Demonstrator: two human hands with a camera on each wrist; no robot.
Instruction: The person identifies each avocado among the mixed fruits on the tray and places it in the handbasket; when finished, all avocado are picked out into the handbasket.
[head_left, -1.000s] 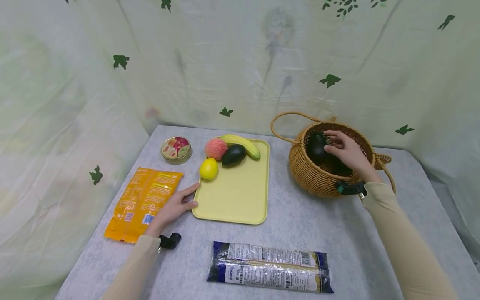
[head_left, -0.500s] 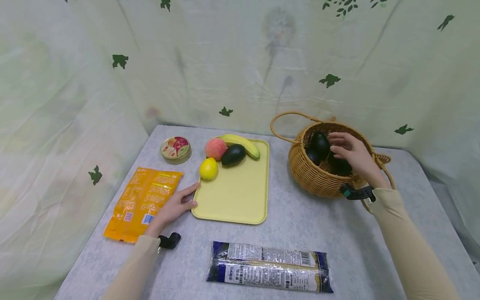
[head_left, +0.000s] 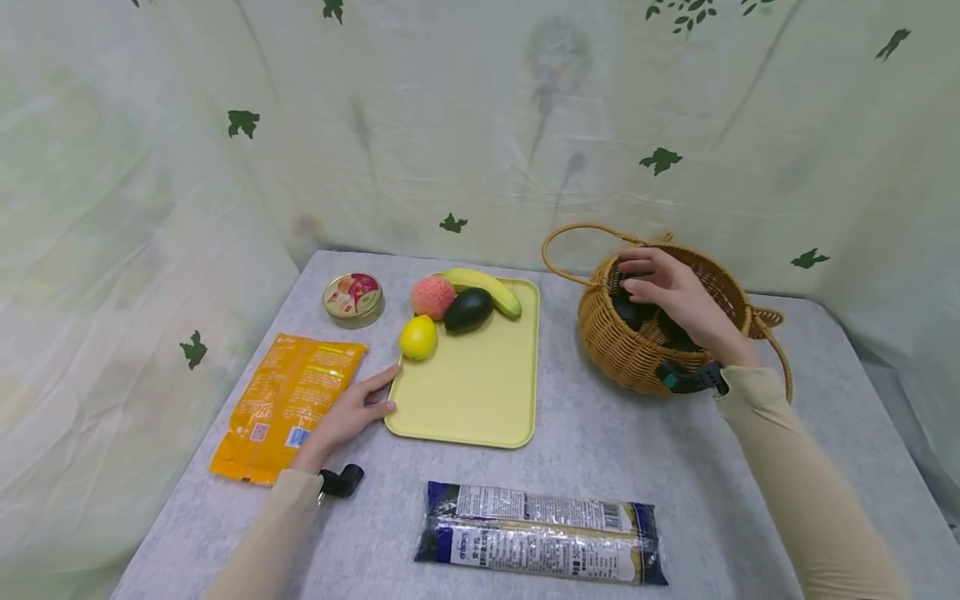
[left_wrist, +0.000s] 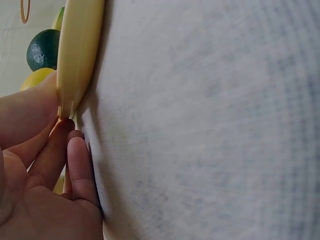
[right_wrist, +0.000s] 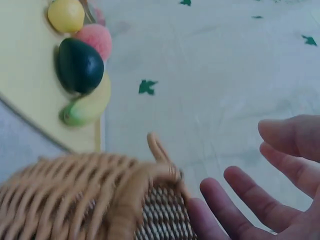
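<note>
My left hand (head_left: 351, 419) pinches the left rim of a yellow tray (head_left: 468, 400). In the left wrist view the thumb lies over the tray's edge and fingertips touch its outer side. On the tray are a lemon (head_left: 417, 337), a peach (head_left: 432, 297), a dark avocado (head_left: 468, 310) and a banana (head_left: 506, 299). My right hand (head_left: 678, 300) hovers over a wicker basket (head_left: 622, 362), its fingers loosely spread and holding nothing in the right wrist view. Dark avocados (head_left: 632, 312) lie in the basket, partly hidden by that hand.
A round tin (head_left: 353, 300) stands at the back left. Beside the left forearm lies an orange packet (head_left: 288, 408). A long clear-and-blue pack (head_left: 540, 533) lies at the front. The basket's handle (head_left: 551, 250) sticks out leftward. A patterned curtain (head_left: 480, 125) hangs behind the table.
My right hand first drew back rightward from the avocados, then moved left to hover above the basket's left side. The left hand and tray have stayed put.
</note>
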